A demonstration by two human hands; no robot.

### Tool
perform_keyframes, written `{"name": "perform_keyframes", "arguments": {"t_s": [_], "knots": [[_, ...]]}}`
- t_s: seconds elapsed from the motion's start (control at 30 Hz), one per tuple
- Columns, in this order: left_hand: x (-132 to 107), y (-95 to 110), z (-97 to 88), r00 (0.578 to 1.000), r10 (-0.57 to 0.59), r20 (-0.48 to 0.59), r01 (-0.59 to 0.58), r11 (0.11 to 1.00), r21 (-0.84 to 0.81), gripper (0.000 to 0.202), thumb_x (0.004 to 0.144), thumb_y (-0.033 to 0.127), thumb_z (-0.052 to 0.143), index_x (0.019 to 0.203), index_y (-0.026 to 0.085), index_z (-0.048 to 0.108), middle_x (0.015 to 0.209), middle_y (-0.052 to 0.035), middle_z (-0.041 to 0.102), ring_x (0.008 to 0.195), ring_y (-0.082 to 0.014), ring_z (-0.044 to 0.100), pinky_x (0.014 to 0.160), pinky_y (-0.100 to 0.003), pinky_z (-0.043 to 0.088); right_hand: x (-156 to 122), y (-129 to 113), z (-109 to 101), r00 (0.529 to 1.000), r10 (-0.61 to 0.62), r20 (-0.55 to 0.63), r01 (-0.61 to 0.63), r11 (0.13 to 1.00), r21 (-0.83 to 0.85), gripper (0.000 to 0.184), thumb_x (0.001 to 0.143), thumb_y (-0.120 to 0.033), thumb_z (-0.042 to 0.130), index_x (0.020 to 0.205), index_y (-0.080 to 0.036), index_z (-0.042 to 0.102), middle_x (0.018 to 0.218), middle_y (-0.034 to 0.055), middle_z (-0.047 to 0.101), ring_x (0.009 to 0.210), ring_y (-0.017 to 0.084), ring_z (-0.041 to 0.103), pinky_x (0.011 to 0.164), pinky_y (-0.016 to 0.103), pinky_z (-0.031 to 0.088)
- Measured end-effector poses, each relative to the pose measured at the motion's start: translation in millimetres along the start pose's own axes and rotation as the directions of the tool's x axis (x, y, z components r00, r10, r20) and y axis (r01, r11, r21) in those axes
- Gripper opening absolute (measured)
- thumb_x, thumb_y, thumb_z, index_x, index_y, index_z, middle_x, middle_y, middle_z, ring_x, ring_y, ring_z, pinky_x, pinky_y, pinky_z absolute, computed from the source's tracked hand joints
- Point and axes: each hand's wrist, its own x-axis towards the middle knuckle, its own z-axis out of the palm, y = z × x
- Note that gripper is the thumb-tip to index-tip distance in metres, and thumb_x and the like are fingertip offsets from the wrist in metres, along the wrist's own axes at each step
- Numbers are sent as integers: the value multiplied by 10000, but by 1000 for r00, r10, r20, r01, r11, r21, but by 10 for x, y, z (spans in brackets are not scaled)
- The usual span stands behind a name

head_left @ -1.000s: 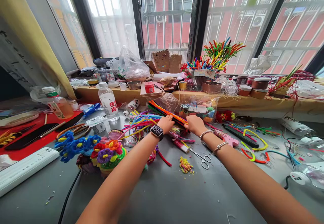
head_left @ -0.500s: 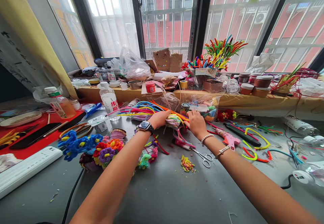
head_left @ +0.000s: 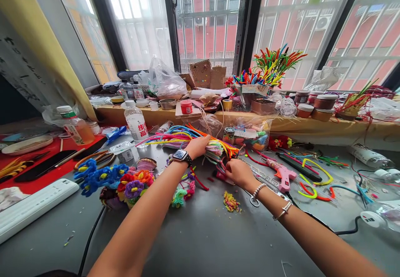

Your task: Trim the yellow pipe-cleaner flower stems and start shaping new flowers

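A thick bundle of colourful pipe cleaners (head_left: 178,134) lies across the middle of the table, its cut ends pointing right. My left hand (head_left: 198,147), with a watch on the wrist, is closed over the bundle near those ends. Just below the ends, my right hand (head_left: 240,172) has its fingers curled in on a few drooping pipe cleaners; its fingertips are partly hidden. Scissors (head_left: 254,201) lie partly under the right wrist. In front of the hands is a small heap of yellow and pink clippings (head_left: 231,202).
Fuzzy flowers (head_left: 134,187) stand left of my left forearm. A pink glue gun (head_left: 283,175) lies to the right, near bent yellow pipe cleaners (head_left: 326,172). A water bottle (head_left: 136,122) stands behind the flowers. A white power strip (head_left: 37,208) lies far left. Jars (head_left: 325,101) line the windowsill.
My right hand has come down and toward me, from the orange pipe cleaners to the drooping ones, now covering part of the scissors. My left hand stays on the bundle.
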Motion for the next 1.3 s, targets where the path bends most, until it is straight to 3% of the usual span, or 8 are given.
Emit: {"name": "perform_keyframes", "arguments": {"t_s": [0.2,0.33,0.43,0.53,0.73,0.93,1.17,1.3], "knots": [[14,-11,15,1000,2,8,-1,1000,-4,330,668,68,396,987,149,382,958,-95,576,885,-204,541,660,-266,422,-113,257,-28,999,-19,38,22,997,-70,173,735,-98,468,661,-110,624,739,115,616,748,208,558,605,256,360],[24,-10,34,1000,-3,27,3,1000,-9,336,674,77,404,1000,151,380,973,-98,574,884,-200,544,675,-268,422,-65,295,-142,999,-37,17,38,998,-42,147,754,-250,512,741,-141,610,774,81,610,755,184,551,630,244,377],[26,-3,40,999,-14,43,14,1000,-7,326,680,92,414,1001,146,386,966,-107,578,876,-205,549,675,-273,425,79,182,-273,995,-37,-91,37,999,-2,354,762,-439,449,932,-142,540,917,85,569,858,186,505,716,259,372],[25,2,43,999,-13,52,13,1000,-6,308,699,150,432,1004,145,389,960,-109,581,876,-214,551,677,-280,429,247,-21,-390,960,-30,-277,46,998,53,456,753,-476,425,1038,-124,478,989,108,531,914,204,462,768,298,354],[-1,-33,94,998,-17,69,16,1000,15,279,717,196,431,992,154,407,959,-113,581,886,-215,548,690,-294,431,457,-351,-431,995,-64,-71,59,996,-73,375,673,-381,538,931,-110,568,939,136,572,887,246,491,732,348,356],[-34,-65,176,996,-29,88,29,1000,5,277,721,268,440,972,153,419,951,-120,582,871,-231,553,674,-307,438,518,-304,-578,996,-87,3,87,995,-55,446,718,-532,406,852,-161,616,833,81,636,770,198,564,608,261,388],[-23,-42,159,996,-44,83,45,999,-10,292,737,246,429,1004,138,382,940,-131,587,861,-221,560,672,-295,434,532,-522,-479,992,-126,29,129,981,-145,271,666,-303,578,854,-113,626,861,129,626,817,234,543,713,321,353],[-47,-34,138,995,-62,79,62,998,1,301,758,242,386,1032,126,347,927,-136,592,841,-231,568,630,-301,439,553,-675,-285,999,-34,-31,27,979,-201,280,784,-113,377,951,-9,577,916,215,578,850,272,511,713,390,325]]}}
